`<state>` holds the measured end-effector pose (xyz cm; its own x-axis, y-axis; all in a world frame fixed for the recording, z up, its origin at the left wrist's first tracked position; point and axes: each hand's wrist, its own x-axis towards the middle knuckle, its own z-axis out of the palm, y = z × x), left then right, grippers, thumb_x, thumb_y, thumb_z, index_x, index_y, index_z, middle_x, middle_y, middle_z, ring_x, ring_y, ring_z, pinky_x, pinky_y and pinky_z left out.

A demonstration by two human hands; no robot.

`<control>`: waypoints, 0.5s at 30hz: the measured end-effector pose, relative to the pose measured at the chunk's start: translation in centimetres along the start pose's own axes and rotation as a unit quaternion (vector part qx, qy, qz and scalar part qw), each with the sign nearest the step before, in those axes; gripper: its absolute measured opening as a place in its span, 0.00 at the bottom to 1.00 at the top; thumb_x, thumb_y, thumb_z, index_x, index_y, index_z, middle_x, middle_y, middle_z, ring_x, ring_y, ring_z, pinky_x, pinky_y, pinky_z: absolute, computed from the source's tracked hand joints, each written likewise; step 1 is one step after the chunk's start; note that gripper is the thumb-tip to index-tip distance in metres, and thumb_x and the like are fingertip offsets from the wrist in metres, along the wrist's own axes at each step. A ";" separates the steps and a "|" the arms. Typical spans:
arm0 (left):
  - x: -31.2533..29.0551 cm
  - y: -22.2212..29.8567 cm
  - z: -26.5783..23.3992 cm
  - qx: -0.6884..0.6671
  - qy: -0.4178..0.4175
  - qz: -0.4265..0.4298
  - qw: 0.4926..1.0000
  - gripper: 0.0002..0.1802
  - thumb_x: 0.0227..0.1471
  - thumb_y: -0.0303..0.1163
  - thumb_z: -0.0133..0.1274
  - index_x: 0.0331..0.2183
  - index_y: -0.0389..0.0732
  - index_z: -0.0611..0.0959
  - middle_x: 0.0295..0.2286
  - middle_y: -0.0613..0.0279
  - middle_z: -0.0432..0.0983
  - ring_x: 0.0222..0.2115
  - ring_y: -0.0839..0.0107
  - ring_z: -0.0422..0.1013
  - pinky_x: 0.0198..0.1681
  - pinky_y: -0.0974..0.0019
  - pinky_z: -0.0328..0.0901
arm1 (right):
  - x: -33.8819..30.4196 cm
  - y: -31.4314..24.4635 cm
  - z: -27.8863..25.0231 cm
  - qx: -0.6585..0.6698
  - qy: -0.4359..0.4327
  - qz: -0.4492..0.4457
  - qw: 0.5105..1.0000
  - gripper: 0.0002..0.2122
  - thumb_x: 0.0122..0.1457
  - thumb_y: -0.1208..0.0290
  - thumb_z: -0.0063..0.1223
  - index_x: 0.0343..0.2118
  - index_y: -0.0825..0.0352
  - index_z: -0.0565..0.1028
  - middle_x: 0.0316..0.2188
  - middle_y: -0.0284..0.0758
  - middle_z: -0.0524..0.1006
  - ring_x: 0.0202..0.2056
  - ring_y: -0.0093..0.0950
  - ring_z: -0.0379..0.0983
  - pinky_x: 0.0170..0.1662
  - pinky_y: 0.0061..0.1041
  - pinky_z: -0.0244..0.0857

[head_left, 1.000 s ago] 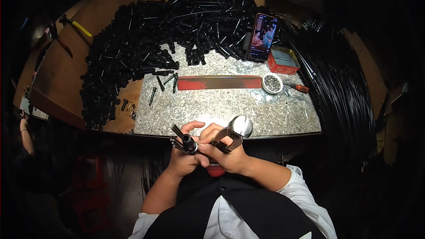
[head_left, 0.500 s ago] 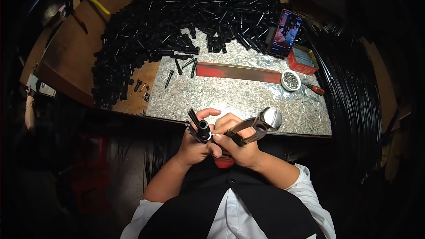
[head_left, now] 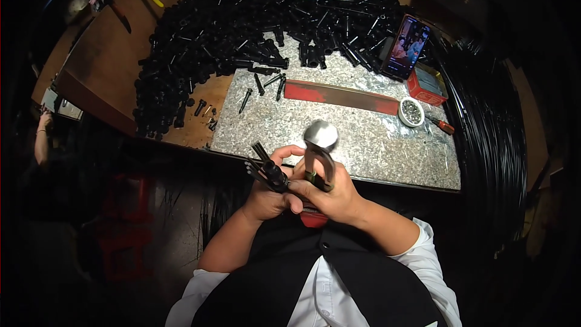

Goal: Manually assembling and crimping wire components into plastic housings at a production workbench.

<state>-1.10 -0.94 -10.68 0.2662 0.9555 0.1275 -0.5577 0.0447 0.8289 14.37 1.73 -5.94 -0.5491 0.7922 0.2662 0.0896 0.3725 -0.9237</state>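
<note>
In front of my waist, my left hand (head_left: 266, 200) is closed around a black tubular part (head_left: 275, 172) with several thin black rods beside it. Right up against it, my right hand (head_left: 336, 194) grips a pair of pincers (head_left: 321, 136), whose shiny rounded metal head points up and away from me. The fingers of the two hands meet at the tube's side, and whatever is pinched between them is too small to make out. Below the hands shows a red piece (head_left: 313, 219), mostly hidden.
Black tubular parts (head_left: 242, 30) form a large heap across the back. On the speckled slab (head_left: 363, 145) lie a red bar (head_left: 339, 98), a white cup of small metal bits (head_left: 411, 112), a screwdriver (head_left: 445, 126), a red tin (head_left: 426, 88) and a propped phone (head_left: 407, 47). Long black rods (head_left: 484, 133) hang at right.
The pincers have swung from pointing right to pointing upright in my right hand. The tube has tipped slightly left. The whole view has shifted, with the table sitting farther right.
</note>
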 end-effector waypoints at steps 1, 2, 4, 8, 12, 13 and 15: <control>0.0 0.3 -0.4 0.002 0.001 -0.001 1.000 0.58 0.24 0.46 0.69 0.53 0.34 0.57 0.30 0.63 0.77 0.34 0.77 0.73 0.38 0.75 0.67 | 0.3 0.1 0.1 0.003 0.000 0.000 1.000 0.07 0.49 0.77 0.57 0.31 0.71 0.73 0.27 0.39 0.72 0.30 0.34 0.72 0.35 0.28 0.65; -0.1 0.5 -0.8 -0.010 -0.007 -0.010 1.000 0.59 0.23 0.47 0.69 0.54 0.35 0.56 0.30 0.63 0.77 0.33 0.77 0.73 0.37 0.76 0.66 | 0.6 0.2 0.3 -0.013 -0.004 0.003 1.000 0.06 0.49 0.77 0.57 0.30 0.71 0.72 0.27 0.40 0.71 0.30 0.34 0.72 0.35 0.27 0.65; -0.3 -0.1 -1.6 -0.043 0.011 0.009 0.999 0.60 0.23 0.48 0.70 0.54 0.34 0.56 0.23 0.69 0.74 0.24 0.82 0.70 0.29 0.79 0.63 | 1.1 0.2 1.1 0.009 -0.004 0.033 0.999 0.10 0.49 0.74 0.60 0.31 0.70 0.70 0.25 0.32 0.71 0.26 0.22 0.68 0.31 0.23 0.62; -0.5 0.1 -3.6 -0.078 -0.033 0.029 0.996 0.58 0.25 0.45 0.71 0.54 0.31 0.58 0.12 0.76 0.61 0.13 0.86 0.57 0.18 0.79 0.52 | 0.8 -0.3 0.1 -0.001 -0.082 0.149 0.985 0.14 0.49 0.71 0.61 0.33 0.67 0.66 0.23 0.27 0.65 0.26 0.16 0.61 0.29 0.19 0.59; -0.9 0.8 -4.8 -0.086 -0.029 0.059 0.994 0.55 0.30 0.49 0.68 0.53 0.31 0.59 0.12 0.76 0.59 0.12 0.85 0.56 0.17 0.79 0.51 | -1.0 0.2 -2.0 -0.085 -0.120 0.122 0.982 0.15 0.48 0.74 0.60 0.37 0.69 0.67 0.22 0.31 0.66 0.24 0.23 0.63 0.29 0.21 0.59; -1.0 0.7 -5.1 -0.085 -0.026 0.061 0.994 0.55 0.30 0.49 0.68 0.53 0.31 0.59 0.12 0.76 0.59 0.12 0.85 0.56 0.17 0.79 0.51 | -1.5 0.3 -2.4 -0.136 -0.111 0.085 0.981 0.19 0.46 0.76 0.60 0.42 0.68 0.67 0.22 0.34 0.67 0.23 0.27 0.65 0.28 0.24 0.61; -1.2 0.4 -5.8 -0.060 -0.010 0.083 0.995 0.53 0.34 0.53 0.66 0.53 0.31 0.60 0.11 0.76 0.58 0.11 0.84 0.55 0.17 0.77 0.51 | -2.1 0.2 -3.1 -0.185 -0.104 0.047 0.976 0.24 0.45 0.78 0.59 0.47 0.68 0.67 0.22 0.37 0.68 0.22 0.31 0.66 0.28 0.26 0.62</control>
<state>-6.19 -0.38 -13.67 0.1784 0.9464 0.2691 -0.6850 -0.0768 0.7245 18.11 1.61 -5.80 -0.6764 0.7313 0.0874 0.4215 0.4817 -0.7683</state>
